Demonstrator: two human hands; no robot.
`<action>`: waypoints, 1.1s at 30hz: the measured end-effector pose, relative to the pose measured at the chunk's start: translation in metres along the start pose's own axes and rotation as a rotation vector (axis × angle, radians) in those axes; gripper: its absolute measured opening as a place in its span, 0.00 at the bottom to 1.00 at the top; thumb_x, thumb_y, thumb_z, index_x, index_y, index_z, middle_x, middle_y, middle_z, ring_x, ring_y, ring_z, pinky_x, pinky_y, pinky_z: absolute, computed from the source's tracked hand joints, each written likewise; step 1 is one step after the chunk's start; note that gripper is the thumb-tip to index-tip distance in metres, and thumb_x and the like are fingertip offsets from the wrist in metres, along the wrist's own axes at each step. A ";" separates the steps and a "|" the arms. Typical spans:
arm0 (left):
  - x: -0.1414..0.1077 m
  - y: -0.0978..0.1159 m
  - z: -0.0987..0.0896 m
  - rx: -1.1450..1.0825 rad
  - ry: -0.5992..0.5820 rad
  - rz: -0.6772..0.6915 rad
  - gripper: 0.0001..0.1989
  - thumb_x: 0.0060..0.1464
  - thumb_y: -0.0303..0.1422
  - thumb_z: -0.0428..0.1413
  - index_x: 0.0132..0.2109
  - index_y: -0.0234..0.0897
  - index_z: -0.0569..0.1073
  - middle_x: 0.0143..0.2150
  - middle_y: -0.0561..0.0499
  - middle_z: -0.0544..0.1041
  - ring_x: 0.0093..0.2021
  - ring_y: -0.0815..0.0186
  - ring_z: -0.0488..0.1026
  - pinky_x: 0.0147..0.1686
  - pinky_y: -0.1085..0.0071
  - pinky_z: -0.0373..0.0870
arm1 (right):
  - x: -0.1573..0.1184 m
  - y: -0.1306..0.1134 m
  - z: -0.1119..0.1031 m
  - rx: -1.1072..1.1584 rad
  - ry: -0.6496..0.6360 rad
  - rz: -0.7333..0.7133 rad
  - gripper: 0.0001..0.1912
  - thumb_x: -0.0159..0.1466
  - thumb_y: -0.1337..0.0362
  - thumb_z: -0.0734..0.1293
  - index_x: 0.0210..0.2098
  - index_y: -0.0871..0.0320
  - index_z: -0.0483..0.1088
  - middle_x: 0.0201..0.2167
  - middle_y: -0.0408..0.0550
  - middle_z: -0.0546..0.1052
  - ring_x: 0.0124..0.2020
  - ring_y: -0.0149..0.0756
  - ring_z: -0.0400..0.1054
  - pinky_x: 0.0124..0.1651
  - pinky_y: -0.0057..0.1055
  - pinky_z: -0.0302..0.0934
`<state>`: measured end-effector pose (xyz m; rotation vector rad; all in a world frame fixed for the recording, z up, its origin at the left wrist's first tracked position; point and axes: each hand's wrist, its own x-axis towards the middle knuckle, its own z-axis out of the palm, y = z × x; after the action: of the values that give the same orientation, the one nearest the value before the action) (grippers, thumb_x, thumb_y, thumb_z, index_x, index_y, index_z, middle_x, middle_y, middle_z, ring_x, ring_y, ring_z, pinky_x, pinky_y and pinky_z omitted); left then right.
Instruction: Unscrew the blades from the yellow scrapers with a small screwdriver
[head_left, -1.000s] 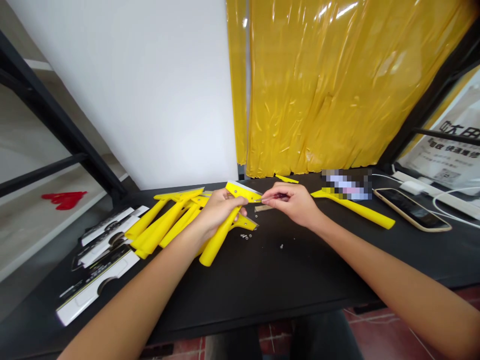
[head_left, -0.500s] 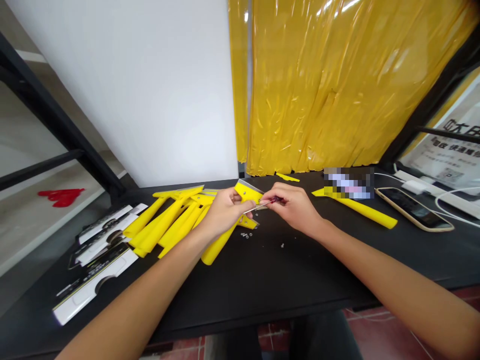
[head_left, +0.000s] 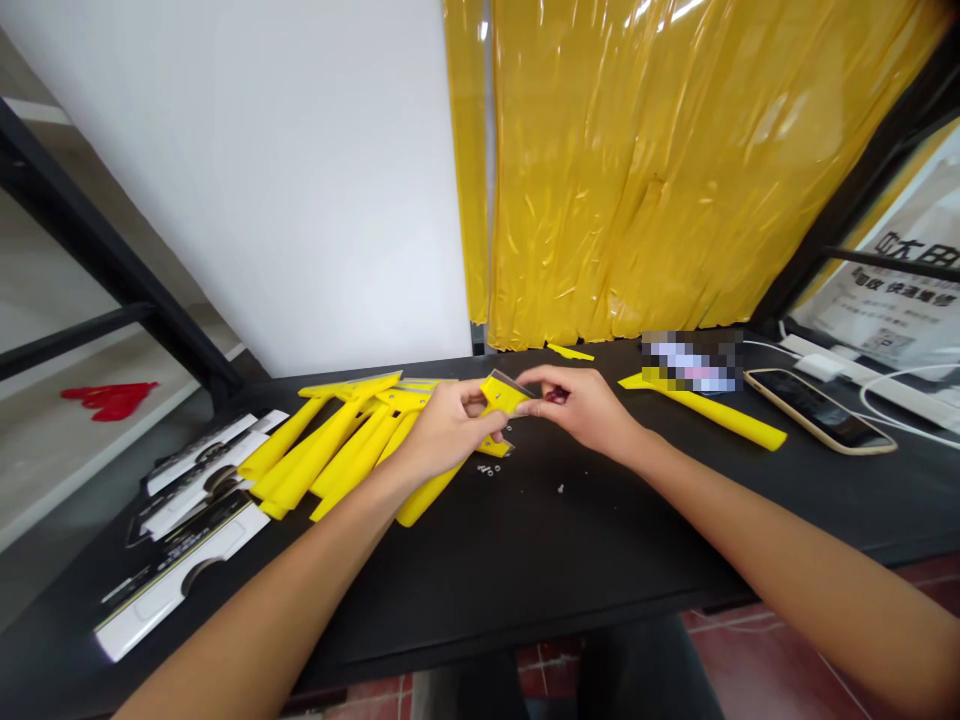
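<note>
My left hand [head_left: 450, 425] is closed on a yellow scraper [head_left: 501, 392] that has a thin metal blade along its edge. My right hand [head_left: 581, 405] pinches the right corner of that scraper head with thumb and forefinger. Tucked in its curled fingers is the dark red handle of a small screwdriver [head_left: 556, 395]; the shaft is hidden. Beneath my hands, another yellow scraper head [head_left: 495, 447] lies on the table, near several small nuts or screws [head_left: 489, 470]. A single small screw [head_left: 560, 489] lies farther right.
Several yellow scrapers [head_left: 322, 450] are piled left of my hands, beside black-and-white card boxes [head_left: 180, 575]. At right lie a loose yellow handle [head_left: 720, 415], a phone [head_left: 817, 410] and a white power strip [head_left: 862, 375]. A yellow strip [head_left: 570, 352] lies by the back edge.
The screwdriver's shaft, which lay across the scraper head, has swung out of sight into my right hand. My right fingertips now grip the scraper's corner, and the head is tilted differently.
</note>
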<state>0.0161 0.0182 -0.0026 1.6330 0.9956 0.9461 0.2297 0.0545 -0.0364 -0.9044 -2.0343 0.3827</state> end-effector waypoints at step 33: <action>0.007 -0.011 -0.010 -0.478 -0.104 -0.478 0.11 0.53 0.27 0.66 0.45 0.31 0.80 0.42 0.40 0.83 0.36 0.61 0.81 0.33 0.68 0.80 | -0.005 0.000 -0.011 -0.658 -0.159 -0.499 0.20 0.67 0.72 0.60 0.54 0.52 0.73 0.33 0.46 0.76 0.34 0.35 0.65 0.31 0.33 0.48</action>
<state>0.0075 0.0307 -0.0096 0.9759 0.9415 0.6937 0.2403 0.0499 -0.0326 -0.7032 -2.4871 -0.5336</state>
